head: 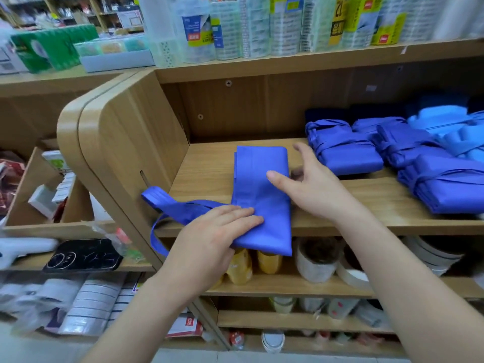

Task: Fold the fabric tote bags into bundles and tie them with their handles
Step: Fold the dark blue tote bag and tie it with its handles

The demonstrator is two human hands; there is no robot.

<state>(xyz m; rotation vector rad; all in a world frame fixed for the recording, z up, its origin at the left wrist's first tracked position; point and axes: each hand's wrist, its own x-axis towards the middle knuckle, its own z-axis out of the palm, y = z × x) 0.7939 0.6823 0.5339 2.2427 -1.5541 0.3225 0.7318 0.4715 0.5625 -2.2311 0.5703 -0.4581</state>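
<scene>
Fabric on this bag [258, 174] looks thin and floppy, so folds probably won't stay. Left hand [212, 231] presses it flat-fingered, right hand [311, 187] hovers wide open; I'd grab the handles [178, 205].

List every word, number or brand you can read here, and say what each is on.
"12": sideways digits on the yellow-and-black label, among goods on the top shelf.
Red tags on neighbouring packs: too blurred to read.
Blue label further left: too blurred.
Red-and-white packet at the bottom: logo too small to read.
Folded blue bag: no print shows.
</scene>
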